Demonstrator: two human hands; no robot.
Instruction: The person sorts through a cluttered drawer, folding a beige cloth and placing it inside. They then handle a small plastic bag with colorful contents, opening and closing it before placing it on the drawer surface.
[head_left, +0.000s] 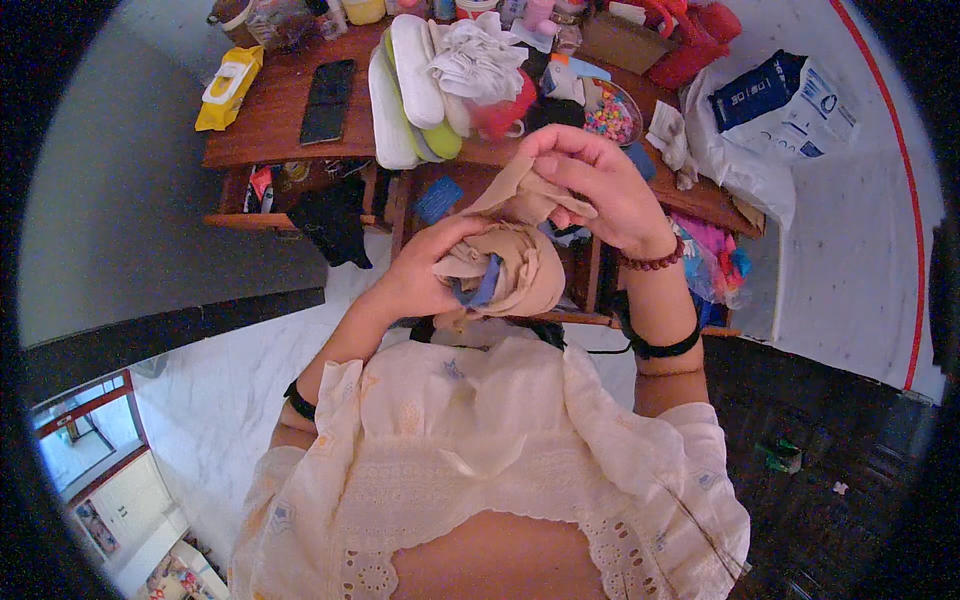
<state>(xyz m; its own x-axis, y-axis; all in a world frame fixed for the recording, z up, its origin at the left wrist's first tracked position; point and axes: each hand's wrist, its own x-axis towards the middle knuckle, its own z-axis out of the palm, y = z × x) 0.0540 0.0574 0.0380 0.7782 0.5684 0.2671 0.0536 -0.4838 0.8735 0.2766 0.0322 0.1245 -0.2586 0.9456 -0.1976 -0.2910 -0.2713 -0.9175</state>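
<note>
A rolled bundle of beige thin fabric (529, 270), with a blue strip (489, 281) showing in its near side, rests in my left hand (427, 262) in front of my chest. My left thumb lies along its top. Above and to the right, my right hand (592, 184) pinches a loose beige flap (517, 187) between thumb and fingers. This flap stretches down toward the roll, and its exact join is partly hidden by the fingers. A bracelet of dark red beads (654, 255) circles my right wrist.
Behind my hands, a wooden desk (281, 142) holds insoles (418, 75), crumpled white cloth (480, 60), a dark phone (328, 101), yellow wipes (230, 86) and a bowl of colourful beads (613, 112). Open drawers (251, 220) jut out below, one with black fabric (330, 221) hanging over. A white bag (750, 180) stands right.
</note>
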